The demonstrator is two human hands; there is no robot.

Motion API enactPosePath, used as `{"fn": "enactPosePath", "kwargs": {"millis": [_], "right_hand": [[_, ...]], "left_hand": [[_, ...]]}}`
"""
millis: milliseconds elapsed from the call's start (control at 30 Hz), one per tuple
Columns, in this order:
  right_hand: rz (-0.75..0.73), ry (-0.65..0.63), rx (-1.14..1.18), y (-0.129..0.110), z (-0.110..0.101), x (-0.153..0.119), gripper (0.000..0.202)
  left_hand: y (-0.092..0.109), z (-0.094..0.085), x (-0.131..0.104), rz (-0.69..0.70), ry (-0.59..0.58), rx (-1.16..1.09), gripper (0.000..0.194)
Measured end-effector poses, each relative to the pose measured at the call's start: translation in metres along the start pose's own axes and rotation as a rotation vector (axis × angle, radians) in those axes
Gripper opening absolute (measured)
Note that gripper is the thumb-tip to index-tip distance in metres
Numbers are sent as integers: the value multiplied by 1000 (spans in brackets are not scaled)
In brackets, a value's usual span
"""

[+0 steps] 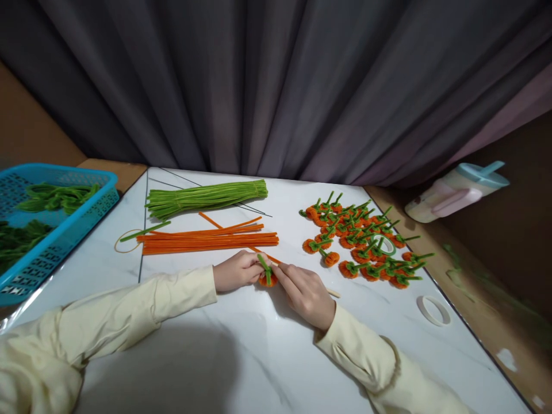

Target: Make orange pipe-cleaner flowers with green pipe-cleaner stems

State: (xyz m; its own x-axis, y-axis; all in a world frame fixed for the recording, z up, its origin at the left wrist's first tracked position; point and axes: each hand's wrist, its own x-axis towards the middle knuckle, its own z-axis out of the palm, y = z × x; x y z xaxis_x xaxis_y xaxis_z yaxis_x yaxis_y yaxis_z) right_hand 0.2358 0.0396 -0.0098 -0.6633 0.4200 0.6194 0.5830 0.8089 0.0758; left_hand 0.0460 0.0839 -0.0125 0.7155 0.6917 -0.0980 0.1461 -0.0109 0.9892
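Pinching a green-stemmed orange pumpkin (268,280), the left hand (236,271) and right hand (308,294) nearly meet.

- Reads as a home craft corner.
- Dark pleated curtain (224,86) right behind my marble-look table (276,351).
- Personal tumbler (448,192), straw in lid, off to my right.
- Craft stock: green fuzzy stems (207,197), orange fuzzy stems (207,242), batch of small orange pumpkins (360,255).
- Blue plastic basket (60,238), left.

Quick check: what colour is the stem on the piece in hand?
The stem is green; it shows in the head view.
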Motion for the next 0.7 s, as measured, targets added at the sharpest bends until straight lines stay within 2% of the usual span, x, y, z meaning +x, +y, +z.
{"fn": "enactPosePath", "kwargs": {"millis": [233,367,567,700], "right_hand": [[2,-14,-6,0,0,-2,32],[13,-25,3,-1,0,-2,33],[178,10,119,-5,0,-2,34],[244,-18,158,-11,-3,1,22]], "left_hand": [[6,0,-3,156,78,267,12],[8,0,-5,201,91,389,11],[7,1,-5,195,150,467,17],[10,3,-5,188,220,489,17]]}}
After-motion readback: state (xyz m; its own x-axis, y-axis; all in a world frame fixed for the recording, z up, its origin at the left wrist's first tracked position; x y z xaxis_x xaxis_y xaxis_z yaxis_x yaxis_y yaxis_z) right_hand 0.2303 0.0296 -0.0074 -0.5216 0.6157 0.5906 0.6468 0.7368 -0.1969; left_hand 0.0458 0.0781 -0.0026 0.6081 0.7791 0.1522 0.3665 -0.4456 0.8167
